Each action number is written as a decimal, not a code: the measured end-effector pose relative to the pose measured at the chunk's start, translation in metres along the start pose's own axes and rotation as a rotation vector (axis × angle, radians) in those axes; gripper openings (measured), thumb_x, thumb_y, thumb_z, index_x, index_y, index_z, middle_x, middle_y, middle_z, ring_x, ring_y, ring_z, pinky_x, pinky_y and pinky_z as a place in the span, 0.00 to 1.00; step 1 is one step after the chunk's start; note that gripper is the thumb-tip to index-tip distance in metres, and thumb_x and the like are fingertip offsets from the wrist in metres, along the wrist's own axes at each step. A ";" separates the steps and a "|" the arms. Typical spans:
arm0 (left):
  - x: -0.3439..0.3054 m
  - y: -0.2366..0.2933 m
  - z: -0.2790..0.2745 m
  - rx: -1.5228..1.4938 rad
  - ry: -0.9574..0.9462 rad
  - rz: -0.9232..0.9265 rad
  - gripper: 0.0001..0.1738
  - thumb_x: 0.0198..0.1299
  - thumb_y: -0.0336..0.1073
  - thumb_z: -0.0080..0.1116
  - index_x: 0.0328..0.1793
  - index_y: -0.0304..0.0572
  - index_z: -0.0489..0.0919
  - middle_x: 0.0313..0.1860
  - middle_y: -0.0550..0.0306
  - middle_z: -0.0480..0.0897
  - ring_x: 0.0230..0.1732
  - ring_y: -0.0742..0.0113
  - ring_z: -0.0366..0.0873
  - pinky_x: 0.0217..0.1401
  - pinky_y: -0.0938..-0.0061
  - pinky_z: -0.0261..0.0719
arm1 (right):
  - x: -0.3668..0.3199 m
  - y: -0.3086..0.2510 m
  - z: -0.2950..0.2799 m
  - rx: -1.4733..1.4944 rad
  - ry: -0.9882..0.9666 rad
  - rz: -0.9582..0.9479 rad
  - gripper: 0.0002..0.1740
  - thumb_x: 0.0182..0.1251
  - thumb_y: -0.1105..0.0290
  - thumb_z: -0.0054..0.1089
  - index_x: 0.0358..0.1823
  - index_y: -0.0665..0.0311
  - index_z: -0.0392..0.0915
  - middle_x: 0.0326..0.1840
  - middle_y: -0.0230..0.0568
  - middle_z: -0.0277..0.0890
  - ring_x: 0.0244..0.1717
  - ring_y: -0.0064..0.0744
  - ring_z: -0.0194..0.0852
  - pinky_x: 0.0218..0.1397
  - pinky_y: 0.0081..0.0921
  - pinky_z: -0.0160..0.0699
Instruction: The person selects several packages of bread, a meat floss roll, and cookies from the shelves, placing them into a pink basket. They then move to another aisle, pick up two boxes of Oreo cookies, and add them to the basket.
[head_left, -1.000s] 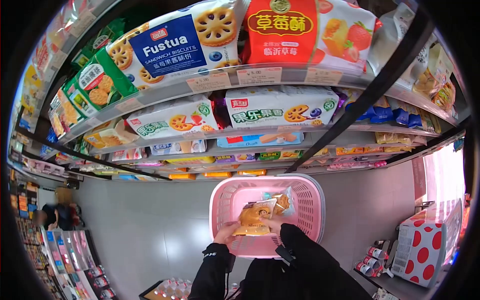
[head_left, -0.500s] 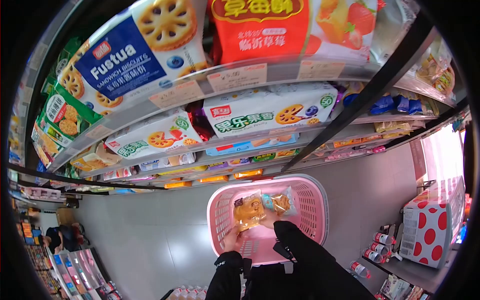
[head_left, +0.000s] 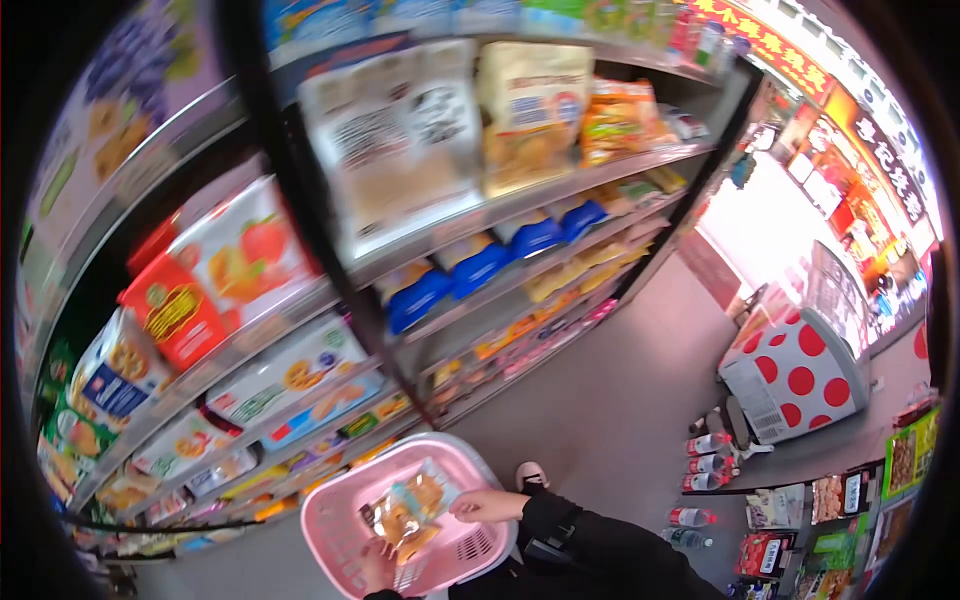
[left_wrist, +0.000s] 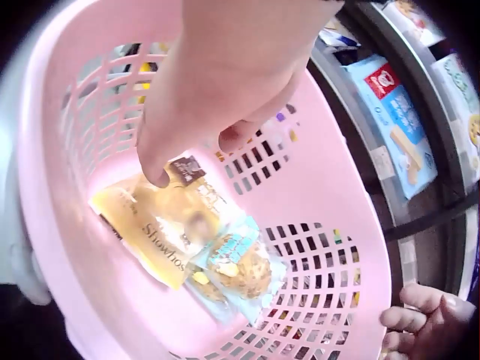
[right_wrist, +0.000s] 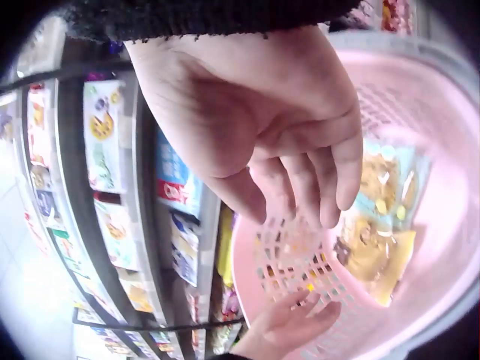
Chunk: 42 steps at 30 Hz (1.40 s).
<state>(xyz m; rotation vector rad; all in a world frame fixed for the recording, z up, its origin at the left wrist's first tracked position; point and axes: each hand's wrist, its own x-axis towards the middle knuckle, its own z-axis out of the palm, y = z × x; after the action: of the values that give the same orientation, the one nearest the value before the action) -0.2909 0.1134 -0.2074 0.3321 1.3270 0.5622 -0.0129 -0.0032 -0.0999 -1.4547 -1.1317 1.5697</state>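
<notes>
The pink basket stands low in the head view. Inside lies a yellow-brown packet lettered "Showhos", with bread or cake showing through. Against it rests a clear, blue-marked bag of a browned, bumpy snack. My left hand reaches over the basket, its thumb overlapping the packet's edge in the left wrist view; its fingers are loose and grip nothing. My right hand, holding nothing, hangs with loosely bent fingers at the basket's side near the clear bag.
Shelves of biscuit and snack packs run along the left and ahead. Grey floor leads to a bright doorway. A red-dotted cabinet and several bottles stand on the right. A shoe shows beyond the basket.
Both hands held the yellow-brown packet earlier; it now lies in the basket, let go. The head view has swung right, and the right hand has drawn off to the basket's side.
</notes>
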 end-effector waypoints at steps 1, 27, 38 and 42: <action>-0.020 0.011 0.027 0.056 -0.043 0.018 0.08 0.48 0.26 0.47 0.36 0.44 0.67 0.29 0.57 0.72 0.28 0.62 0.72 0.30 0.70 0.70 | -0.012 0.000 -0.026 -0.025 0.082 -0.099 0.16 0.59 0.66 0.50 0.44 0.68 0.68 0.40 0.40 0.71 0.42 0.27 0.68 0.47 0.23 0.66; -0.093 -0.044 0.337 0.523 -0.558 -0.005 0.13 0.57 0.28 0.44 0.49 0.35 0.68 0.41 0.48 0.75 0.37 0.62 0.76 0.43 0.74 0.73 | -0.035 0.038 -0.443 -0.648 1.096 0.084 0.14 0.47 0.69 0.57 0.36 0.66 0.74 0.33 0.50 0.72 0.40 0.49 0.67 0.44 0.35 0.67; -0.066 -0.034 0.403 0.015 -0.651 -0.182 0.25 0.58 0.51 0.41 0.51 0.38 0.67 0.45 0.45 0.73 0.45 0.56 0.73 0.52 0.63 0.67 | -0.089 -0.020 -0.388 0.341 0.539 -0.163 0.03 0.58 0.74 0.49 0.28 0.65 0.66 0.41 0.29 0.66 0.37 0.16 0.60 0.39 0.13 0.60; -0.080 -0.035 0.429 -0.092 -0.900 -0.279 0.36 0.57 0.61 0.34 0.60 0.37 0.57 0.53 0.44 0.68 0.52 0.53 0.68 0.55 0.59 0.64 | -0.123 -0.016 -0.337 0.486 0.422 -0.280 0.01 0.58 0.77 0.47 0.30 0.67 0.68 0.64 0.44 0.49 0.51 0.18 0.58 0.49 0.18 0.58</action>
<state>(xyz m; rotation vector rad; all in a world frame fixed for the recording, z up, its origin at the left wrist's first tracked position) 0.1214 0.0766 -0.0651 0.2667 0.4603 0.1823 0.3344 -0.0654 -0.0344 -1.1626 -0.6182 1.1624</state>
